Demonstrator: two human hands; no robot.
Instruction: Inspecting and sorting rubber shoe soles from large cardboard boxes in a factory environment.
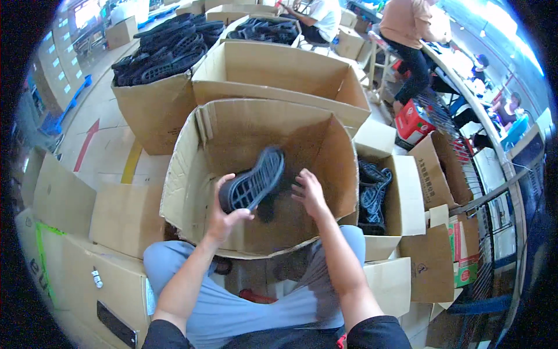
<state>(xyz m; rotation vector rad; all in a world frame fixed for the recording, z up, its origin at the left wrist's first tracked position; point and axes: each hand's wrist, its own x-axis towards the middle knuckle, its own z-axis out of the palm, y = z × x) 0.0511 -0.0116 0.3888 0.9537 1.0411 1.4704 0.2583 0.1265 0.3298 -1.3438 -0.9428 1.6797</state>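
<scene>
A black shoe sole [253,182] with an open grid on the side facing me is tilted over the large cardboard box [232,119] between my knees. My left hand [223,210] grips its heel end, thumb on one side and fingers on the other. The toe end points up and away and is slightly blurred. To the right of the sole, my right hand [309,192] hangs inside the box opening with its fingers apart and nothing in them. A dark patch lies below the sole on the box bottom; I cannot tell whether it is a shadow or another piece.
Black soles are heaped in a box [154,119] at the far left and another behind it. More soles [373,195] lie in a smaller box on the right. A phone [116,324] rests on cardboard at lower left. Several people work beyond, some along a bench [465,87].
</scene>
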